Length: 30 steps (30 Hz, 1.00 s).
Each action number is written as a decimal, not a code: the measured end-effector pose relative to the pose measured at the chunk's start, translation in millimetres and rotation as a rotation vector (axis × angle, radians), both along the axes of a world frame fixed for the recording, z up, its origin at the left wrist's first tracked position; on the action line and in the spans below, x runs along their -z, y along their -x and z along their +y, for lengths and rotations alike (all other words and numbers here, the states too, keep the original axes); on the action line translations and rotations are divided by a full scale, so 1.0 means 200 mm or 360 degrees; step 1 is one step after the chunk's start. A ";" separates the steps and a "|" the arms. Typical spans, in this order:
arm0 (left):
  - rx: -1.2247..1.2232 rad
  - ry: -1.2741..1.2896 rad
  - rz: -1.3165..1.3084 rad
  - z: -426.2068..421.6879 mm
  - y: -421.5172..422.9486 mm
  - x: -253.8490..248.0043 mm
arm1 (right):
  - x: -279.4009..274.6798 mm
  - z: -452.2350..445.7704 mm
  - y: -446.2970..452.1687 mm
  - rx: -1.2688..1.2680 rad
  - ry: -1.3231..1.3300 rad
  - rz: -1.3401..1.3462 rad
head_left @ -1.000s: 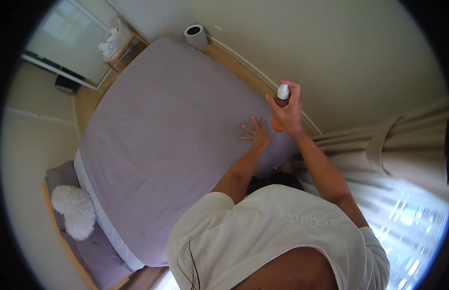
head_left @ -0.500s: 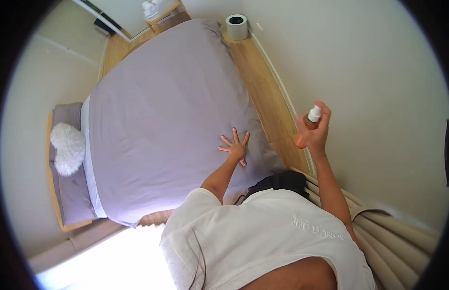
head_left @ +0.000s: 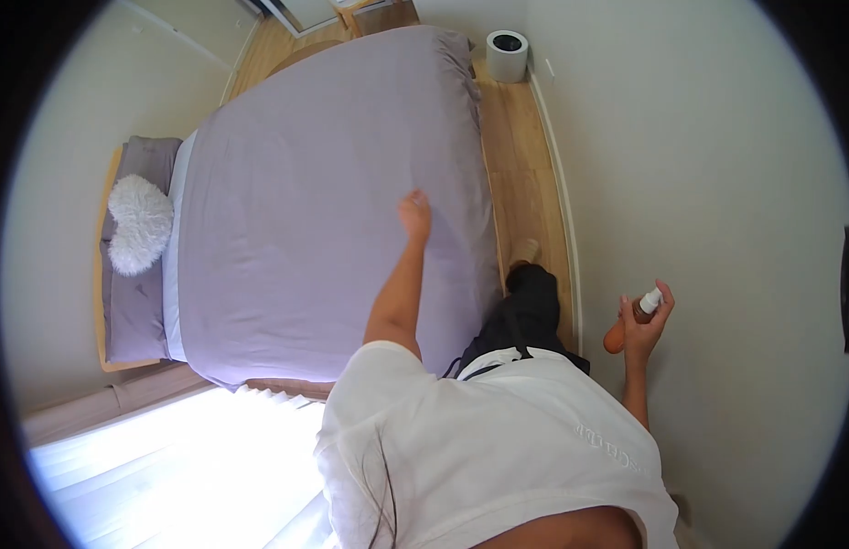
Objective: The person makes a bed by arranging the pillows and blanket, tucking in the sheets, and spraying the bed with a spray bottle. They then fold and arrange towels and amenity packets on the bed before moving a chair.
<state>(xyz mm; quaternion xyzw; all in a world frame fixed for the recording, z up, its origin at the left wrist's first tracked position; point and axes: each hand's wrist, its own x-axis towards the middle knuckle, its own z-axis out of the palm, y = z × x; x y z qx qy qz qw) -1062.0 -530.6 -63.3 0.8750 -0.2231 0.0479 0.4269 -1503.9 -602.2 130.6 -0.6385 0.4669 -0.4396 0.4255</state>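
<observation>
In my right hand [head_left: 646,329] is a small spray bottle [head_left: 615,337], orange-brown with a white pump top. That hand is out by the wall, with a finger near the pump top. My left hand [head_left: 414,216] is over the grey-purple duvet [head_left: 306,183], its fingers curled in and nothing visible in them. Whether it touches the fabric I cannot tell. The duvet lies spread over the bed, mostly smooth, with creases along its side and far corner.
Grey pillows [head_left: 136,316] and a fluffy white cushion [head_left: 141,224] lie at the wooden headboard [head_left: 102,274]. A strip of wood floor [head_left: 525,183] runs between bed and wall [head_left: 681,165]. At its far end stands a white cylindrical appliance [head_left: 507,59]. Bright curtains [head_left: 196,467] hang behind at left.
My left hand has lifted from lying spread on the duvet and curled, moving forward and left. The right hand with the bottle has moved lower and farther right. My body has stepped along the bed.
</observation>
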 end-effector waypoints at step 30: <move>-0.1161 0.0349 0.0444 -0.70 -1.25 -0.02 | 0.15 -2.16 -1.95 -0.0958 -0.0250 0.0194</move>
